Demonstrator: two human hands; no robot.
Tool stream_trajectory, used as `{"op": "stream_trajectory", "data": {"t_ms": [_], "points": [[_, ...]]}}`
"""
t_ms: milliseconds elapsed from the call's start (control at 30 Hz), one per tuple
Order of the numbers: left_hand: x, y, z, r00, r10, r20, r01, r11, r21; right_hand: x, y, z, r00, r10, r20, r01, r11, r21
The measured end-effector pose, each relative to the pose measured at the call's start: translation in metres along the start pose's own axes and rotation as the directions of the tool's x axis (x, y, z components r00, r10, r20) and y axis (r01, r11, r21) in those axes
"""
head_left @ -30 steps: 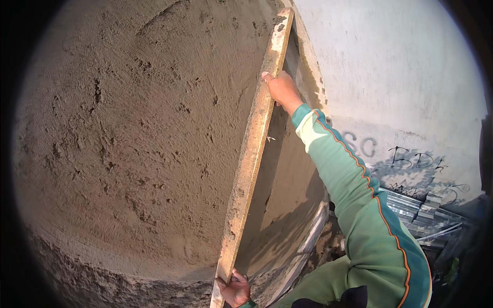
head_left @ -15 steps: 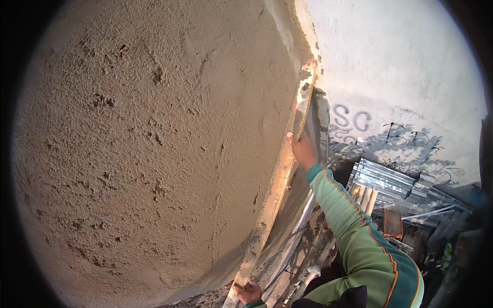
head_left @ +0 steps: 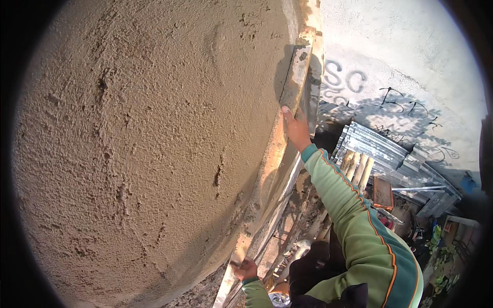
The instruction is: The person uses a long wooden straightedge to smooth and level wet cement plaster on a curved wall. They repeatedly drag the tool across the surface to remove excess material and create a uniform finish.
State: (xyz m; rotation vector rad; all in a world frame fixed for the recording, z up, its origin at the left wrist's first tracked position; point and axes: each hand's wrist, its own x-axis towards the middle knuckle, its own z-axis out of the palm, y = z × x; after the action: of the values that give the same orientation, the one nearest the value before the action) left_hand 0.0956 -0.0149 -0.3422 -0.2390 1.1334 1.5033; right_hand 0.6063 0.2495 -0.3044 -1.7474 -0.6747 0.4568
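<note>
A long, narrow straightedge board (head_left: 271,159), smeared with mortar, leans at a slant along the right edge of a rough, wet-looking plastered wall (head_left: 154,133). My right hand (head_left: 298,129) is closed round the board above its middle, thumb on the face toward the plaster. Lower down, near the bottom of the picture, my left hand (head_left: 245,269) grips the same board by its edge. The fingers behind the board are partly hidden. Pits and ridges mark the plaster, which looks smoother near the board's upper part.
A pale wall (head_left: 400,41) with dark painted marks stands beyond on the right. Below it lie corrugated metal sheets (head_left: 375,146), wooden posts (head_left: 359,169) and an orange-brown box (head_left: 382,193). Green leaves (head_left: 444,256) show at lower right; planks and rubble lie under my arms.
The background sits higher and slightly further left in the picture, as my view has shifted. Both hands and the board appear higher too; both grips stay on the board.
</note>
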Motion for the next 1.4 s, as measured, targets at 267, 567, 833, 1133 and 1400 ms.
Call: {"op": "stream_trajectory", "data": {"t_ms": [267, 567, 833, 1133, 1400], "points": [[0.027, 0.063, -0.092, 0.983, 0.136, -0.124, -0.139, 0.99, -0.017, -0.089, 0.014, 0.038, 0.994, 0.11, 0.027, -0.113, 0.984, 0.136], [0.0, 0.042, -0.055, 0.992, 0.125, -0.03, -0.121, 0.986, 0.111, -0.061, 0.012, 0.025, 0.974, 0.223, 0.028, -0.224, 0.969, 0.103], [0.035, 0.035, -0.071, 0.972, 0.057, -0.226, -0.064, 0.998, -0.025, -0.062, 0.043, 0.026, 0.992, 0.127, 0.01, -0.127, 0.99, 0.062], [0.013, 0.074, -0.098, 0.916, 0.191, -0.352, -0.182, 0.982, 0.06, -0.128, 0.011, 0.047, 0.998, -0.046, -0.052, 0.055, 0.982, 0.179], [0.028, 0.032, -0.06, 0.945, 0.18, -0.275, -0.158, 0.982, 0.101, -0.066, 0.041, 0.022, 0.951, 0.224, 0.213, -0.226, 0.974, -0.012]]}}
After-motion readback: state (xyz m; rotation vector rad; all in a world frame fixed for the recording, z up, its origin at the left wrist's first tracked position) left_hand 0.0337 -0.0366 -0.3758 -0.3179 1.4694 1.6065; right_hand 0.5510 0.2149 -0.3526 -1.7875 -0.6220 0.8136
